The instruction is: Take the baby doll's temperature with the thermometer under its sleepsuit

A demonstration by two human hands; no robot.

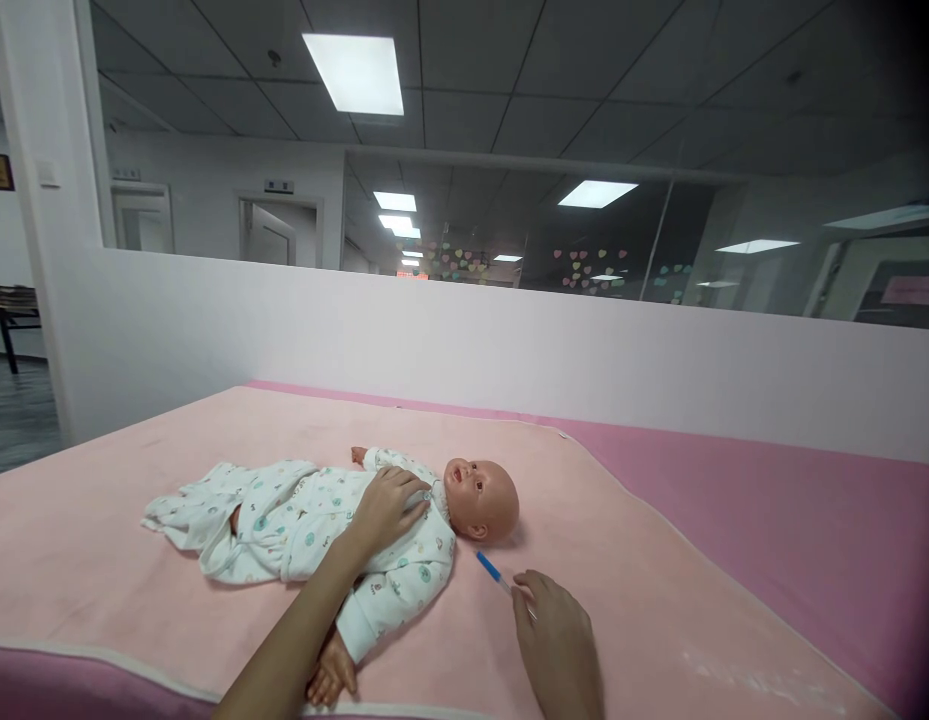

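A baby doll (488, 500) lies on its back on a pink mat, head toward the right, dressed in a white printed baby suit (284, 520). My left hand (389, 508) rests on the doll's chest by the collar, fingers stretched and slightly apart; what lies under the fingertips is partly hidden. To the right of the doll's shoulder, just above the mat, my right hand (558, 630) is closed around a slim stick with a blue end (491, 568). Its blue end points toward the doll's head, and the rest is mostly covered by my fingers.
The light pink mat (659, 600) covers a padded surface with a darker pink cover (809, 500) at the right. A low white wall (509, 345) with glass above it stands behind. At far left, a table (10, 310) holds a stack.
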